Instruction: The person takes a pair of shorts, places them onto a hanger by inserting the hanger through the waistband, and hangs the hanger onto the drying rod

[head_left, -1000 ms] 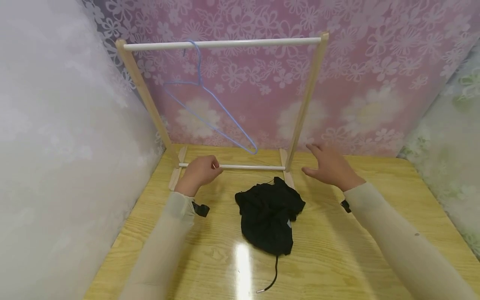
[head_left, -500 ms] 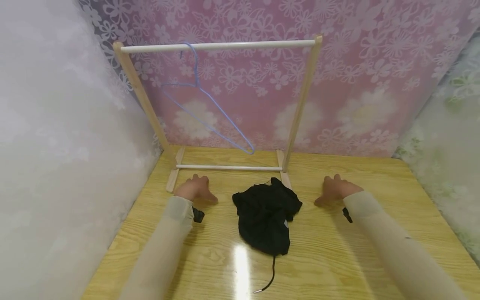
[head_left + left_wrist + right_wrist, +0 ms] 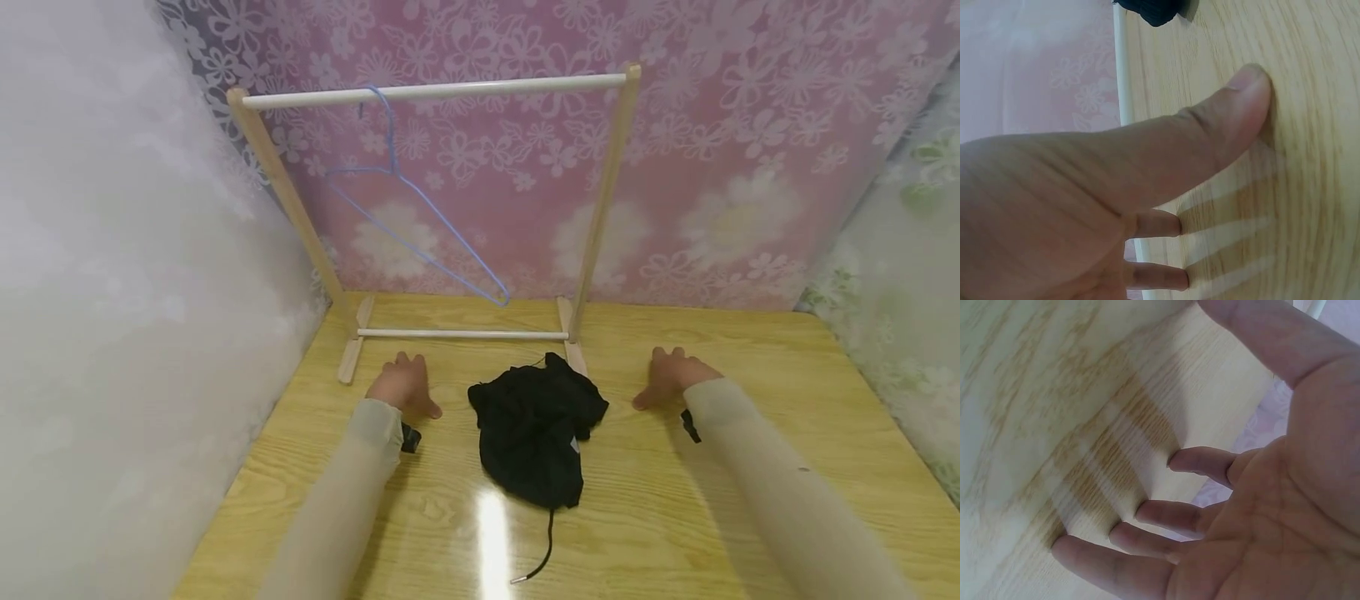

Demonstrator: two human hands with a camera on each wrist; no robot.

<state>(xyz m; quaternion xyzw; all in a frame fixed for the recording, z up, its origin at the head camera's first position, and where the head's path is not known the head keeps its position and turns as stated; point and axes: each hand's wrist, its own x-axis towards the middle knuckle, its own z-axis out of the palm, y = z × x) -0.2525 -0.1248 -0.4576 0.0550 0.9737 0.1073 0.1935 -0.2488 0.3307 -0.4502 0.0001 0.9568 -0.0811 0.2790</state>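
A crumpled black cloth garment [image 3: 532, 433] lies on the wooden table [image 3: 787, 400], its dark drawstring [image 3: 550, 542] trailing toward the front edge. To its left, my left hand [image 3: 405, 387] rests its fingertips on the table, holding nothing. My right hand [image 3: 670, 377] does the same on the garment's right side. In the right wrist view the spread fingers [image 3: 1191, 519] touch the wood at their tips. The left wrist view shows the thumb [image 3: 1210, 131] on the table, with a bit of the black garment [image 3: 1154, 9] at the top.
Behind the garment stands a small clothes rack with wooden posts and a white top rail [image 3: 480, 88]. A blue hanger [image 3: 450, 227] hangs from that rail, left of its middle. A white lower bar [image 3: 465, 334] joins the feet. Patterned walls [image 3: 720, 208] close in the back and sides.
Both hands have come down and nearer, from beside the rack to the tabletop. Over the last half second the left hand has shifted slightly right. Garment and hanger stay in place.
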